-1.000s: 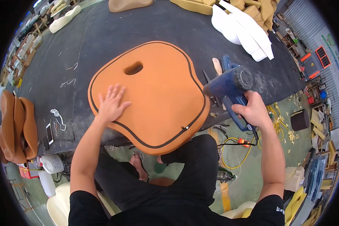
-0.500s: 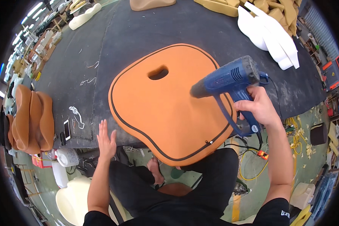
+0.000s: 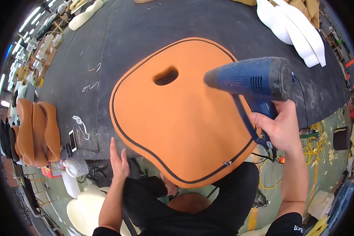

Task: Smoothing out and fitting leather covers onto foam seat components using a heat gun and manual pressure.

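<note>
An orange seat cushion (image 3: 173,114) with an oval hole and a dark zip around its edge lies at the table's front edge, its near part jutting over my lap. My right hand (image 3: 281,128) grips a blue heat gun (image 3: 247,78) by its handle, fingers wrapped round it. The gun's dark nozzle is above the right part of the cushion and points left. Beside the cushion's left front edge, my left hand (image 3: 120,161) is held up with fingers stretched and nothing in it.
On the black-covered table (image 3: 145,23) are a white phone (image 3: 72,140), scraps of white string (image 3: 82,126) and white moulded pieces (image 3: 295,33). Brown cushions (image 3: 37,131) stand at the left. A white jug (image 3: 76,168) is below the table edge; yellow cable (image 3: 316,149) lies on the floor.
The heat gun has shifted a little right and looks larger, its nozzle nearer the hole's level. My left hand sits slightly lower and further right; the whole view has shifted slightly.
</note>
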{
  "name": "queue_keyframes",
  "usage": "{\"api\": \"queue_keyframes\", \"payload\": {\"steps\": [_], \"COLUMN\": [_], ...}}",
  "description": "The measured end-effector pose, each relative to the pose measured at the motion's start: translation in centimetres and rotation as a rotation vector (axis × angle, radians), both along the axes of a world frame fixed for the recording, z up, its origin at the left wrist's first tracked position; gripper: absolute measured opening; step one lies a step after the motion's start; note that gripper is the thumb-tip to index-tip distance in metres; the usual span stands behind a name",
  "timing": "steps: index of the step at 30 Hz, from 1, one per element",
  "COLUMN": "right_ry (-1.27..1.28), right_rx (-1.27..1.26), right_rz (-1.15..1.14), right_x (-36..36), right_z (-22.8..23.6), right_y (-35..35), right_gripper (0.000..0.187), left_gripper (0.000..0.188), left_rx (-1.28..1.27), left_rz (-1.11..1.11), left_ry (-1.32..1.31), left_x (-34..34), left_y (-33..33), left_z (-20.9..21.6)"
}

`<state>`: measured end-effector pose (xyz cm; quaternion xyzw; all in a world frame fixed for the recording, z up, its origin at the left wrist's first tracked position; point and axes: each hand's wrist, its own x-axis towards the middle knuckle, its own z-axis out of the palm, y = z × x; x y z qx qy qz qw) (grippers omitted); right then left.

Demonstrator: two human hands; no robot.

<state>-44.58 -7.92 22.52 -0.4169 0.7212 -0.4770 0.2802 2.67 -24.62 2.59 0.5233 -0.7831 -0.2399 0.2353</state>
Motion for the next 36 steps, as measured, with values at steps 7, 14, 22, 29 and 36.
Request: {"api": "queue_keyframes", "payload": {"steps": [7,14,22,29,36], "right_ry": [-0.026,-0.572,-0.790,-0.160,0.014], "right_rx": [-0.362,-0.495,-0.884,-0.580,-0.581], "right_rz": [-0.364,-0.492,-0.165,-0.484,-0.630], "right_x": [-0.4,-1.6,-4.2,-3.1,-2.4], "right_z": [-4.8,-9.0,-7.3,-5.9,-7.9], "right_y": [3.7,9.4,16.1,19.1,21.2], "right_gripper": [0.048,0.069,0.090,0.077,0.071], "left_gripper": [0.064,0.079,0.064,0.043,0.045], "left_rx": [0.165,1.077,0.980,0.415,-0.151], "left_rz": [0.024,0.365,0.346,0.129,0.027], "left_ry": [0.013,0.592,0.439,0.247,-0.326], "left_x": [1.2,-1.5,-2.0,2.1,10.8], "left_y": [2.8,6.1,11.4,13.4,18.5], "left_z": [-3.8,-6.6,-4.7,3.0,8.7]}}
